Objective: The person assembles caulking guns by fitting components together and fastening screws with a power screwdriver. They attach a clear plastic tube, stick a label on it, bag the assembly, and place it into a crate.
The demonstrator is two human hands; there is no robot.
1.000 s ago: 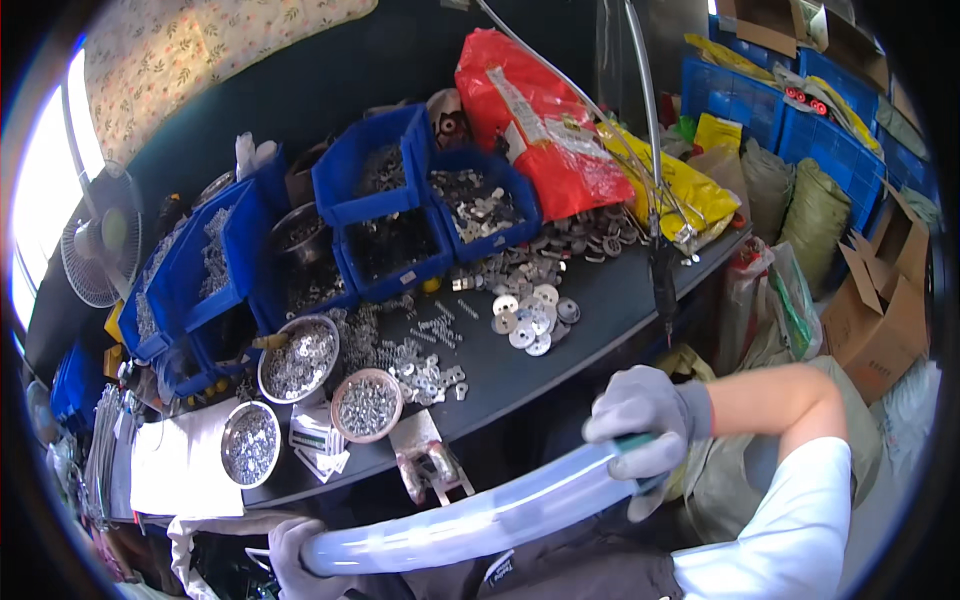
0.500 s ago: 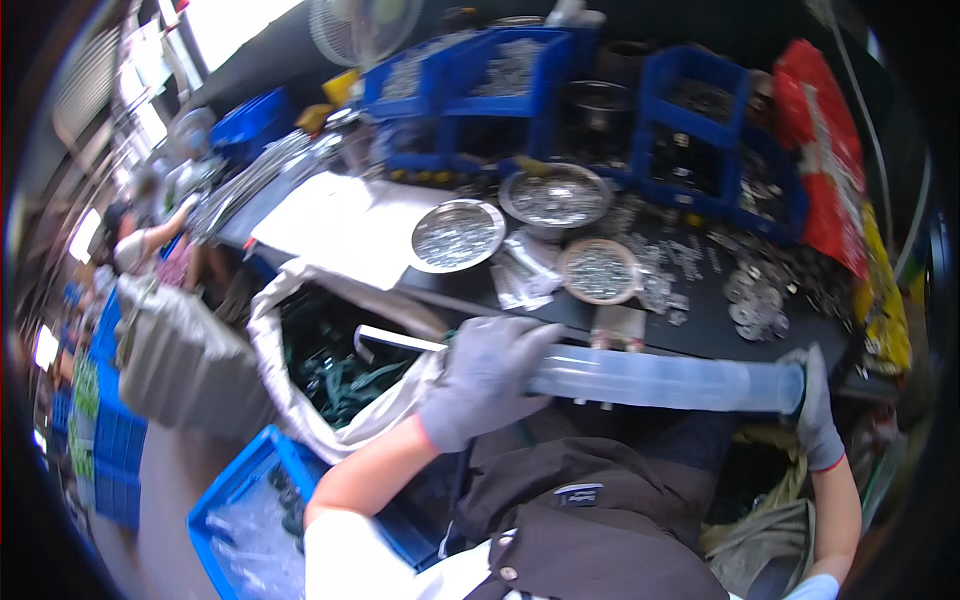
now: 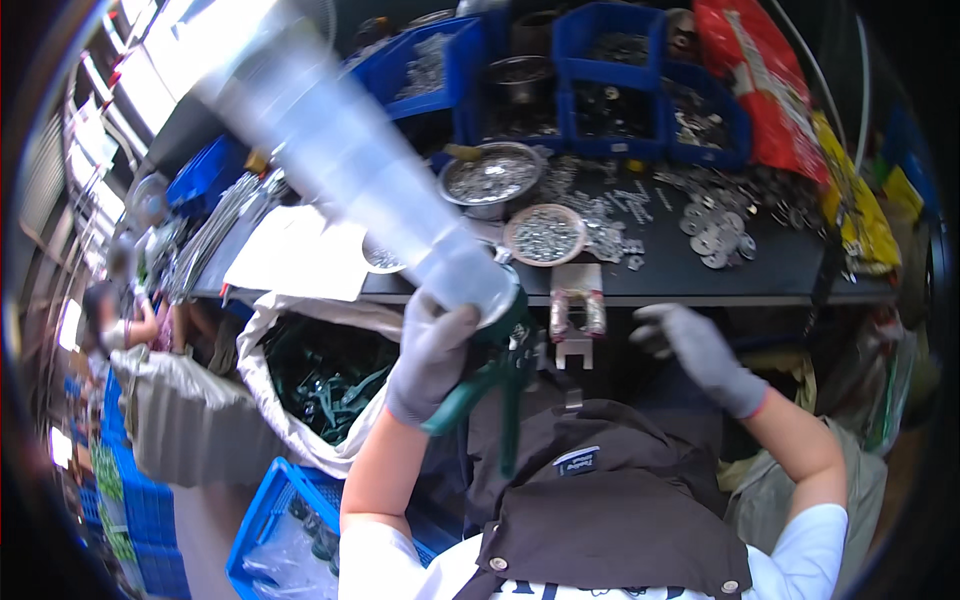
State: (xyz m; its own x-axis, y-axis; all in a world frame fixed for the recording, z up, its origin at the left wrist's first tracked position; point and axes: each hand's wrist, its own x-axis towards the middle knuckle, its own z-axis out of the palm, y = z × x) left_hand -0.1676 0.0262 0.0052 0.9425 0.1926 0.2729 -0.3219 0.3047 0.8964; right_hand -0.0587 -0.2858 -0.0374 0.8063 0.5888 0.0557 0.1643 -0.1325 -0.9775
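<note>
Nearest, above the brown apron (image 3: 600,510), the left hand (image 3: 432,352) has its grip clenched around the lower end of a clear plastic tube (image 3: 350,160), holding green-handled pliers (image 3: 490,380) along with it, while the right hand (image 3: 700,352) hangs released and empty just below the desk (image 3: 760,270) edge. The tube rises blurred up and to the left over the desk. Beyond are two round metal dishes of small parts (image 3: 543,234), scattered washers (image 3: 712,238), blue bins (image 3: 610,70) and a red bag (image 3: 765,80), with a white sack of green pieces (image 3: 320,375) below on the left.
</note>
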